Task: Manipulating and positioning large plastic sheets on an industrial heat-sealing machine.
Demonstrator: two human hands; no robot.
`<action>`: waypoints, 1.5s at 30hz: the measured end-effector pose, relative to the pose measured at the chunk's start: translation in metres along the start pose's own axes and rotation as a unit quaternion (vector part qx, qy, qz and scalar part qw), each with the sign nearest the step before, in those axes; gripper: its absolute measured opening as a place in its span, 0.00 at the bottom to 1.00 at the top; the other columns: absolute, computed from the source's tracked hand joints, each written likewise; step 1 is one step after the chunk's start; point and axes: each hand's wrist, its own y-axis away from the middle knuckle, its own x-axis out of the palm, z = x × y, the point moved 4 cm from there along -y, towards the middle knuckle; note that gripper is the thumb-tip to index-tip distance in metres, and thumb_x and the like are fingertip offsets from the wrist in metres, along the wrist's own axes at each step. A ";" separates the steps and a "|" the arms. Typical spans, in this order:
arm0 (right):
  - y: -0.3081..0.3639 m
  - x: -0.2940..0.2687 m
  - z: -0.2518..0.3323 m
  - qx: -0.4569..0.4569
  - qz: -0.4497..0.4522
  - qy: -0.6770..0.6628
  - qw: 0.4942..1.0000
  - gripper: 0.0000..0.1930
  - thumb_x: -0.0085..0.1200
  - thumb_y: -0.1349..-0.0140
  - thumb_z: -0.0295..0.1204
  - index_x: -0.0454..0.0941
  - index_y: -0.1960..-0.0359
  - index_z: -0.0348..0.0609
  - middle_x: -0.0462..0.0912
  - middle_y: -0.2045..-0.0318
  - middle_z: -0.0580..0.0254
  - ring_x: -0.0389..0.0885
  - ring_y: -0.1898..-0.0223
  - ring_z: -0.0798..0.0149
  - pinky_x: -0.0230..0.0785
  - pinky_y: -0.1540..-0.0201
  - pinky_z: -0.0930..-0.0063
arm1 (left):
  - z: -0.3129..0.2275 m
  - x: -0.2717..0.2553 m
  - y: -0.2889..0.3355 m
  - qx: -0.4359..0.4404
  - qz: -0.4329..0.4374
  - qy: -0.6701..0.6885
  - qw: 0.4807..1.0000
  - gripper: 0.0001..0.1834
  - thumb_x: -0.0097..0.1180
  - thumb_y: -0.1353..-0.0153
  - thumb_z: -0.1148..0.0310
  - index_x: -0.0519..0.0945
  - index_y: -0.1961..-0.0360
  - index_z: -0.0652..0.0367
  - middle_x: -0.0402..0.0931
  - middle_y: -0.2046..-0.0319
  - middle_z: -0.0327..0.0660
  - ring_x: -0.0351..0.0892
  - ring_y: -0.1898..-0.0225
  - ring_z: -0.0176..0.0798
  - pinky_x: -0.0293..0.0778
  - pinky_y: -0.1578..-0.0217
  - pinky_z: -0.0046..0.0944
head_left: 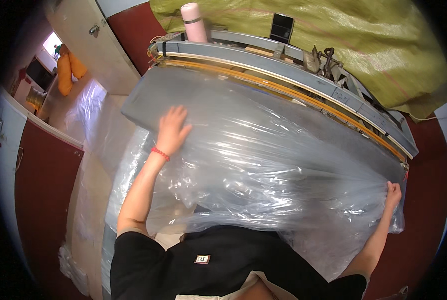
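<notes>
A large sheet of clear plastic film [263,170] lies over a long grey worktop [166,85] and hangs down its near side. My left hand [172,131], with a red bead bracelet at the wrist, rests on or just above the film near the worktop's left end, fingers spread. At the right end my right hand [393,194] is closed on the film's edge. Creases run from that grip leftward across the sheet. The fingertips of the right hand are partly hidden.
Along the worktop's far side runs a metal frame with an orange bar [283,89]. A pink bottle [194,24], a phone [282,28] and a metal clamp [327,60] are on or by it. Behind hangs a yellow-green woven sheet [343,35]. An open door [91,40] stands at left.
</notes>
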 end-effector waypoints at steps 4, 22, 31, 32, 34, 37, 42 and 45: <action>0.014 -0.011 -0.017 0.041 -0.031 -0.008 0.999 0.19 0.56 0.47 0.40 0.66 0.81 0.38 0.60 0.86 0.63 0.57 0.82 0.69 0.57 0.77 0.72 | -0.011 -0.008 -0.005 -0.006 0.031 -0.014 0.999 0.23 0.53 0.49 0.65 0.68 0.51 0.62 0.64 0.47 0.50 0.60 0.44 0.51 0.59 0.48 0.45; 0.020 -0.013 -0.053 0.076 0.048 -0.224 0.970 0.12 0.55 0.45 0.30 0.66 0.81 0.41 0.62 0.81 0.78 0.57 0.77 0.79 0.52 0.73 0.86 | -0.037 0.011 -0.024 0.023 0.005 0.131 0.991 0.15 0.52 0.46 0.69 0.73 0.57 0.63 0.76 0.66 0.49 0.76 0.62 0.46 0.70 0.62 0.40; 0.014 -0.018 -0.059 0.121 -0.008 -0.244 0.962 0.10 0.55 0.45 0.33 0.73 0.76 0.38 0.69 0.78 0.75 0.63 0.73 0.79 0.58 0.66 0.86 | -0.006 0.055 -0.090 -0.079 -0.035 0.033 0.996 0.11 0.53 0.48 0.68 0.75 0.64 0.60 0.75 0.76 0.47 0.75 0.73 0.50 0.71 0.71 0.42; 0.012 -0.017 -0.061 0.125 -0.017 -0.255 0.959 0.10 0.56 0.45 0.33 0.75 0.76 0.38 0.71 0.77 0.75 0.64 0.72 0.79 0.59 0.65 0.86 | -0.013 0.054 -0.093 -0.012 -0.073 0.006 0.997 0.09 0.52 0.48 0.68 0.75 0.67 0.60 0.74 0.77 0.47 0.74 0.74 0.50 0.70 0.72 0.42; -0.001 -0.014 -0.083 0.109 -0.066 -0.217 0.968 0.10 0.55 0.45 0.34 0.76 0.73 0.39 0.72 0.76 0.74 0.66 0.73 0.78 0.61 0.67 0.84 | -0.003 0.068 -0.101 -0.047 -0.103 0.077 0.991 0.07 0.51 0.47 0.68 0.73 0.70 0.60 0.74 0.78 0.45 0.74 0.75 0.47 0.70 0.72 0.40; -0.029 0.027 -0.044 0.207 -0.077 -0.373 0.901 0.08 0.51 0.43 0.34 0.75 0.70 0.43 0.74 0.77 0.70 0.69 0.76 0.76 0.64 0.73 0.82 | 0.038 0.094 -0.114 -0.241 -0.182 0.318 0.899 0.07 0.47 0.43 0.67 0.70 0.74 0.60 0.70 0.80 0.38 0.71 0.76 0.36 0.69 0.72 0.36; -0.072 0.089 0.055 0.145 -0.175 -0.295 0.928 0.09 0.52 0.44 0.34 0.74 0.74 0.41 0.72 0.82 0.69 0.68 0.78 0.73 0.62 0.72 0.79 | 0.085 0.094 -0.153 -0.249 -0.299 0.270 0.880 0.12 0.44 0.42 0.64 0.69 0.75 0.62 0.70 0.79 0.42 0.68 0.76 0.37 0.67 0.70 0.37; -0.082 0.104 0.054 0.180 -0.196 -0.354 0.897 0.08 0.54 0.47 0.32 0.73 0.76 0.41 0.73 0.82 0.70 0.68 0.79 0.74 0.62 0.74 0.81 | 0.075 0.105 -0.174 -0.288 -0.265 0.325 0.861 0.13 0.47 0.43 0.64 0.71 0.78 0.61 0.70 0.83 0.37 0.66 0.79 0.31 0.67 0.75 0.33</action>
